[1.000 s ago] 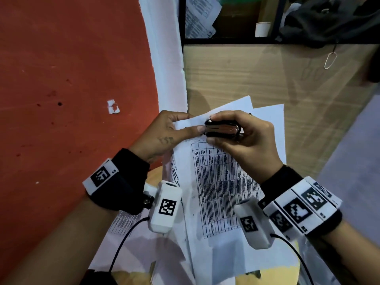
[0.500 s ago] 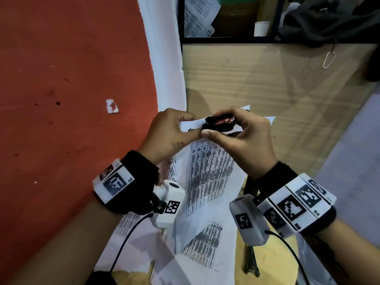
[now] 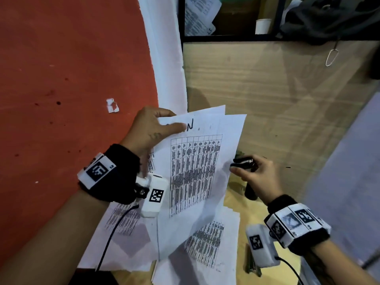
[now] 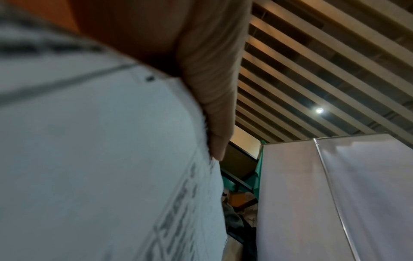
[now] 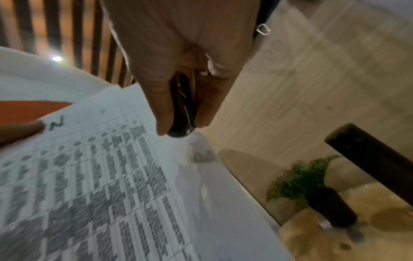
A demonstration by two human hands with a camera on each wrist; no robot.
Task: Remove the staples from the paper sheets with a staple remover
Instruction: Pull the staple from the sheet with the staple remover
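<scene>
Head view: left hand [image 3: 151,128] pinches sheets [image 3: 197,161]; right hand [image 3: 257,175] grips remover [image 3: 243,162].

The sheets [image 3: 197,167] pinched in the left hand [image 3: 148,130] are thin matt white paper, printed with a grey table. In the right hand [image 3: 259,177] the remover [image 3: 243,162] looks like glossy black plastic with a shiny metal strip. Behind the right grip, the panel [image 3: 277,95] is pale matt wood grain. Left of the left grip, the wall [image 3: 61,79] is flat matt red, a bit spotty.
</scene>
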